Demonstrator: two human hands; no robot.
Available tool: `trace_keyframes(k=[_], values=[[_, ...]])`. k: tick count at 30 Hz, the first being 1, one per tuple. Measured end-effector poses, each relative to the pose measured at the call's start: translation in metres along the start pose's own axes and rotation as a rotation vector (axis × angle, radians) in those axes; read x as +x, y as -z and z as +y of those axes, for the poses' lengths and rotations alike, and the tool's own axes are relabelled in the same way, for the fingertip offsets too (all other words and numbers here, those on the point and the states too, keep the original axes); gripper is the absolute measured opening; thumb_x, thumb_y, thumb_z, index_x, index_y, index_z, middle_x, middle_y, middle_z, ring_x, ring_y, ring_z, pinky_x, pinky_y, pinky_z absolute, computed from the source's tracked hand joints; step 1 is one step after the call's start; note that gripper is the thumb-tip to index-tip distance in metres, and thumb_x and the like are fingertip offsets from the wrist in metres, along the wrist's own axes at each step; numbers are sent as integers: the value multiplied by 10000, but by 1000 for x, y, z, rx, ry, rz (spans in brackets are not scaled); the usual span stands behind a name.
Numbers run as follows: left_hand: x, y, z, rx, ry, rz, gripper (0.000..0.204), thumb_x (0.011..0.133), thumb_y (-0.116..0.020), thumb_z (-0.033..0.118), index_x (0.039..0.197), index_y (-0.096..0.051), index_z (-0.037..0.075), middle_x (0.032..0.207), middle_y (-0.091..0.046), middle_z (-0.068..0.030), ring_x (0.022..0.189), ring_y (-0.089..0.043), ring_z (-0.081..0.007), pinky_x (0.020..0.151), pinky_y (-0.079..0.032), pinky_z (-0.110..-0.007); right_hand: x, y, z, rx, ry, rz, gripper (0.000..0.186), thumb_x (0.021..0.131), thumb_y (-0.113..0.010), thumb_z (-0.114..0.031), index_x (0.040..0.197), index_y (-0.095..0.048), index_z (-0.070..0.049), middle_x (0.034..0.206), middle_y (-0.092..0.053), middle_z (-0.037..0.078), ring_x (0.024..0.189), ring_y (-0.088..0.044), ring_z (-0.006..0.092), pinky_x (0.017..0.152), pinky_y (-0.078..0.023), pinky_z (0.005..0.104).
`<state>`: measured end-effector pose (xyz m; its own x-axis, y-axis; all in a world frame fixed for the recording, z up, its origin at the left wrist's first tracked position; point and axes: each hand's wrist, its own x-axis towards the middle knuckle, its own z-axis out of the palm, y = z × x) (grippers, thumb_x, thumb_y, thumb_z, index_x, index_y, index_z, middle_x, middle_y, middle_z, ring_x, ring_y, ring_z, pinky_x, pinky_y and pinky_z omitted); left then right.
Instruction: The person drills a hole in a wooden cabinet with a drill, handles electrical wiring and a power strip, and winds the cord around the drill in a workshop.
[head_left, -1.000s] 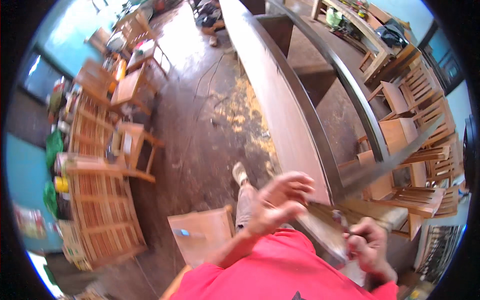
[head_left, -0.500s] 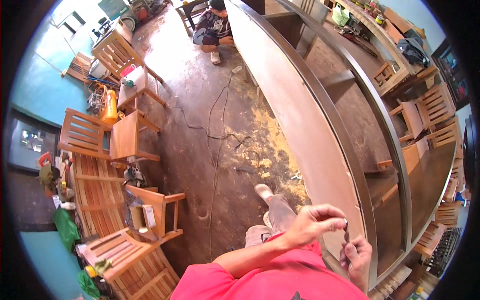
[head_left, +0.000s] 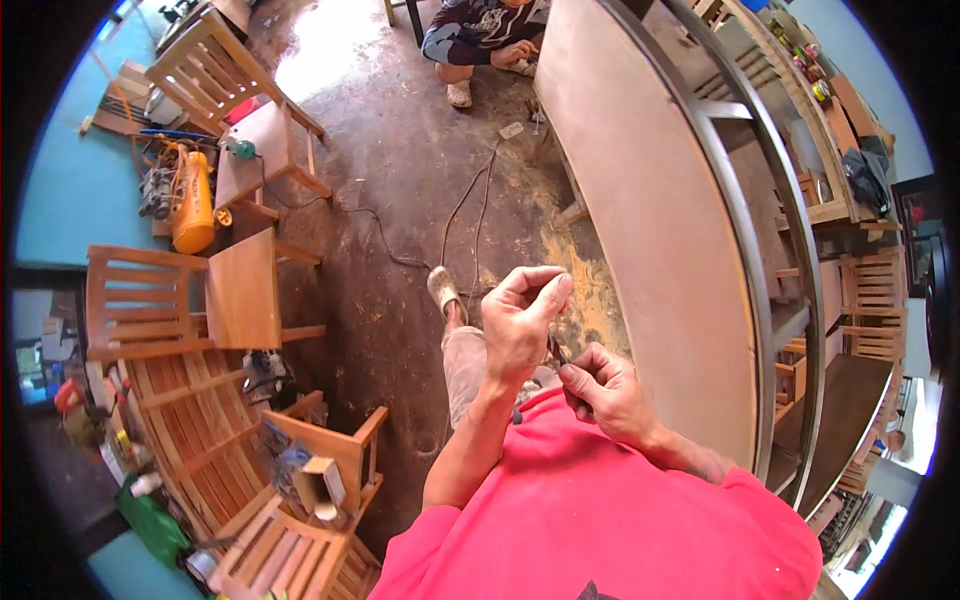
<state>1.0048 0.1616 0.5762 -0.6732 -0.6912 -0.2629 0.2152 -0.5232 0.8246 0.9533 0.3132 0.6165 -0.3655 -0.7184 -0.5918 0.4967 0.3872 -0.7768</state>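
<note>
My left hand [head_left: 522,325] is raised in front of my red shirt, thumb and forefinger pinched; what lies between them is too small to make out. Just below and to its right, my right hand [head_left: 600,395] grips a small dark slender object [head_left: 555,350] that points up toward the left hand. Beside both hands stands a long wooden cabinet [head_left: 640,200] with a pale flat panel and dark metallic-looking frame strips. My foot in a pale clog [head_left: 444,290] is on the floor beyond my hands.
A crouching co-worker [head_left: 480,40] is at the cabinet's far end. Cords [head_left: 478,210] run across the stained floor [head_left: 380,320]. Wooden chairs [head_left: 240,290] and an orange compressor [head_left: 192,200] line the left wall. A workbench [head_left: 825,110] and more chairs stand at the right.
My hands have moved leftward and up, held closer together in front of me. The view has shifted along the cabinet, and the co-worker now sits farther right in it. My legs have moved.
</note>
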Motion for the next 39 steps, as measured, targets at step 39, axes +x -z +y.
trace_keyframes(k=[39], values=[[780,93,6,264,1030,-259,390,999,-611,226,1321,-551,15,1128,-681,-79,994,-650,-161,843,-513,-291,727,56,-314,621,118,917,285,1047,-527,-244,1214,-616,-31,854,-639,42,633,-566,71,515,-429,204]])
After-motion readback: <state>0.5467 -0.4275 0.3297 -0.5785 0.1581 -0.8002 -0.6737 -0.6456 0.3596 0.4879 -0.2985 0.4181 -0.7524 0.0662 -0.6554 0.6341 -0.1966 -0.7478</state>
